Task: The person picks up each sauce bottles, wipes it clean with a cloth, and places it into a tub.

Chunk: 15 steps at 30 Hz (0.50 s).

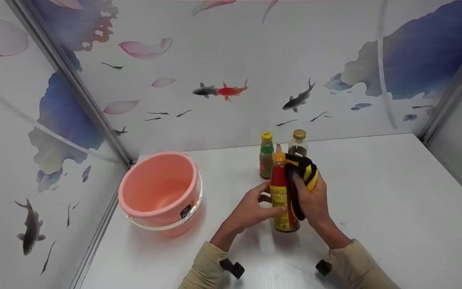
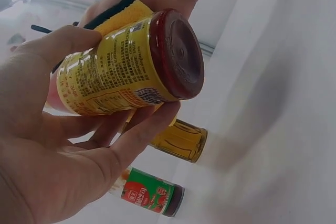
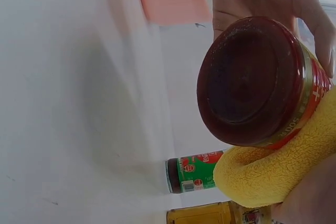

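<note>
Gripping the sauce bottle point(image 1: 279, 178) in the left grip point(image 1: 251, 206), with thumb on one side of the yellow label point(image 2: 113, 72) and fingers bent round the other. Held off the counter point(image 1: 375, 192), near upright in the head view, with underside point(image 2: 184, 53) showing to both wrist views. Clutching a folded yellow-and-black cloth point(image 1: 310, 176) in the right grip point(image 1: 314, 200), clamped on it and laid against the bottle's side. Behind, on the counter: a yellow-capped, green-labelled bottle point(image 1: 266, 158); to its right, a gold-capped bottle point(image 1: 298, 147). Well to the left: a pink bucket point(image 1: 134, 180), with white handle point(image 1: 201, 188) slung round its front. Below the wrists: beige sleeves point(image 1: 207, 261) and small black devices point(image 1: 237, 269).
</note>
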Motion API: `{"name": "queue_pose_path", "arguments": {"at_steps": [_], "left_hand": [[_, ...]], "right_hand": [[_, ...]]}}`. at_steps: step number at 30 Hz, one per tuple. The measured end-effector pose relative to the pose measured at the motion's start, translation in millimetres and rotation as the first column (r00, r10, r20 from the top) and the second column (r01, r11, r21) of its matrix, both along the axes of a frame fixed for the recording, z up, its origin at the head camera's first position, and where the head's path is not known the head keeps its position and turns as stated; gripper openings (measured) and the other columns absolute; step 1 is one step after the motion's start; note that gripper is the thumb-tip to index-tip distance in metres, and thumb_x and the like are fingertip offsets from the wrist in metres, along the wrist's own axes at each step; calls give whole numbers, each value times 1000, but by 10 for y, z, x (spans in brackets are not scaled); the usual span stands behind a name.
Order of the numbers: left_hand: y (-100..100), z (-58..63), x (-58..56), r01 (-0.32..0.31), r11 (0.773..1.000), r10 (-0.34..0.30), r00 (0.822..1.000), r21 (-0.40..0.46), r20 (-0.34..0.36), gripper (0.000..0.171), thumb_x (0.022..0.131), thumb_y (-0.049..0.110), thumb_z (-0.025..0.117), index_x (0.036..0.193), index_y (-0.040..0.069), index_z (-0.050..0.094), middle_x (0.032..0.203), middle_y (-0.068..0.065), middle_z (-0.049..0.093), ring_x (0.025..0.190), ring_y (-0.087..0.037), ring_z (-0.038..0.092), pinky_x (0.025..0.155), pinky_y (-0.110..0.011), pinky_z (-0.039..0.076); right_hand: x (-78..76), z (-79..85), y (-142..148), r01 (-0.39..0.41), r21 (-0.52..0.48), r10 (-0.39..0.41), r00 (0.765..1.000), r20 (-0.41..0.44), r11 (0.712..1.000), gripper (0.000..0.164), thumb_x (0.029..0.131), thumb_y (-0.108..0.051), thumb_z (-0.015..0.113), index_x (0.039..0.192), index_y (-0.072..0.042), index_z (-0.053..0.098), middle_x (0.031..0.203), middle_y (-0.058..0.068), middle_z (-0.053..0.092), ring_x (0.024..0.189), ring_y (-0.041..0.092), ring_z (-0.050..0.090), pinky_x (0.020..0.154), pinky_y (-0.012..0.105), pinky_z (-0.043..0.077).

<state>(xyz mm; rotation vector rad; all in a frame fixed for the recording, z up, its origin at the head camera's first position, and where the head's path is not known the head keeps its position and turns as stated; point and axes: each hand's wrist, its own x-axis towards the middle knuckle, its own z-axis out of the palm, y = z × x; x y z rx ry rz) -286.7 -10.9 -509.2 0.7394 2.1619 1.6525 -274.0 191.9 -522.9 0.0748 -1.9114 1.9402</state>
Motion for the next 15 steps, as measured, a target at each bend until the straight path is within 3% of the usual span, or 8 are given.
{"name": "queue_pose_path", "arguments": {"at_steps": [2, 9, 15], "left_hand": [[4, 5, 2, -20, 1000, 21, 1000, 14, -11, 74, 92, 40, 85, 157, 35, 50, 139, 10, 63, 129, -22, 61, 112, -48, 54], [17, 14, -2, -82, 995, 82, 997, 55, -3, 79, 91, 36, 87, 158, 32, 45, 139, 4, 63, 121, -15, 66, 106, -38, 58], [24, 12, -9, -104, 989, 106, 994, 109, -13, 77, 92, 36, 86, 157, 30, 45, 143, 4, 65, 125, -16, 68, 111, -45, 57]], "right_hand": [[3, 0, 1, -1, -3, 1, 1000, -5, 1000, 36, 110, -28, 64, 141, -10, 57, 122, 8, 69, 106, 27, 71, 91, 29, 64], [16, 10, -12, -10, -16, 10, 1000, 2, 1000, 37, 110, -29, 65, 141, -11, 57, 122, 8, 69, 106, 26, 71, 90, 30, 64], [20, 14, -5, -15, -7, 15, 1000, -7, 1000, 37, 110, -28, 65, 142, -12, 57, 123, 7, 70, 107, 27, 72, 92, 31, 63]]}}
